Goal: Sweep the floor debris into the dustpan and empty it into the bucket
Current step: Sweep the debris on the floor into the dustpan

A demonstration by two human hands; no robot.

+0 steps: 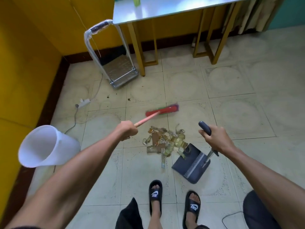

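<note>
Pale tiled floor (231, 113), yellow walls (24, 63), debris (165, 142) beside dustpan (191, 164)

The scene is evenly and brightly lit, with only faint shadows cast on the tiled floor (231, 113). Pale glare is reflected off the metal worktop (165, 9). The broom head (162, 110) is smeared by motion blur. Straight lines are bowed near the edges by wide-angle distortion.
</note>
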